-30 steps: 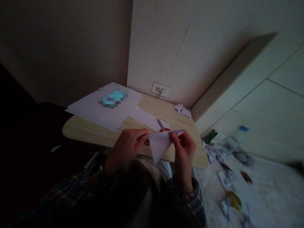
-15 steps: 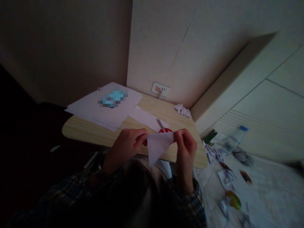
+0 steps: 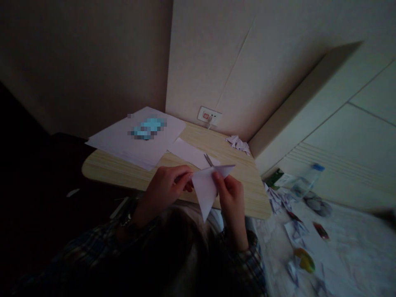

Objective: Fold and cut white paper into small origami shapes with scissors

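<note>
I hold a white folded paper triangle (image 3: 206,187) in both hands above the near edge of a small wooden table (image 3: 123,173). My left hand (image 3: 165,189) pinches its left corner. My right hand (image 3: 230,193) grips its right side with the thumb pressed on the front. The triangle's point hangs downward. Scissors (image 3: 208,160) lie on the table just behind the paper, their red handles hidden by it.
White sheets (image 3: 139,138) lie on the table's far left, a smaller sheet (image 3: 190,153) beside the scissors, crumpled scraps (image 3: 237,143) at the far right corner. A wall socket (image 3: 209,116) sits behind. To the right, a bed holds paper scraps (image 3: 280,198), a plastic bottle (image 3: 305,182) and a yellow object (image 3: 305,260).
My right hand has shifted left along the paper. The triangle's top right corner now sticks out free past my fingers, and the paper covers the scissors' red handles.
</note>
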The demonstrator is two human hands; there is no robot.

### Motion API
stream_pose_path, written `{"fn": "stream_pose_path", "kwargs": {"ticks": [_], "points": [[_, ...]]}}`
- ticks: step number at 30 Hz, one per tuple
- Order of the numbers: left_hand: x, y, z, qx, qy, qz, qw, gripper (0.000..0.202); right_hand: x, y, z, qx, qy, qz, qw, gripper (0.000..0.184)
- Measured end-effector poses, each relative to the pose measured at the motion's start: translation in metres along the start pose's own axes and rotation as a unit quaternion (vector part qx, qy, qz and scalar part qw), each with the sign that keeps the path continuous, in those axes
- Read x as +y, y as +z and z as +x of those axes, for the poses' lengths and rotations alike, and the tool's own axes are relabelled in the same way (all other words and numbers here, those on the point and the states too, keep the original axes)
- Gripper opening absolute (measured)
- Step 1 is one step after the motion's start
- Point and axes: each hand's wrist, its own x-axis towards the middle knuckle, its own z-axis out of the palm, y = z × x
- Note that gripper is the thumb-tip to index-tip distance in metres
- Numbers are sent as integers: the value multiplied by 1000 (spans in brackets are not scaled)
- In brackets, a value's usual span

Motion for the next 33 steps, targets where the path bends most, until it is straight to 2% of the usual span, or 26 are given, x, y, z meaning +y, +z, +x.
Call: {"fn": "stream_pose_path", "kwargs": {"ticks": [3, 8, 13, 18, 23, 28, 30, 33], "points": [[1, -1, 0, 8, -2, -13, 1000, 23, -1, 0, -1, -16, 24, 9, 1000, 51], [-2, -3, 1, 51, -24, -39, 998, 21, -2, 2, 0, -74, -17, 8, 997, 48], [-2, -3, 1, 49, -37, -69, 996, 21, 1, 3, -1, -54, 20, 4, 998, 53], [-4, -7, 1, 98, -44, -74, 991, 18, -3, 3, 0, -130, -4, -13, 991, 53], [-5, -6, 0, 97, -55, -121, 986, 17, -6, 5, 1, -90, -45, -10, 995, 46], [-4, -4, -1, 107, -52, -141, 983, 16, -3, 8, -1, -49, -35, -10, 998, 42], [-4, -5, -1, 118, -51, -137, 982, 16, -2, 9, -2, -64, -33, 0, 997, 41], [-3, -5, 0, 132, -58, -135, 980, 16, -2, 11, -3, -125, -15, 3, 992, 41]]}}
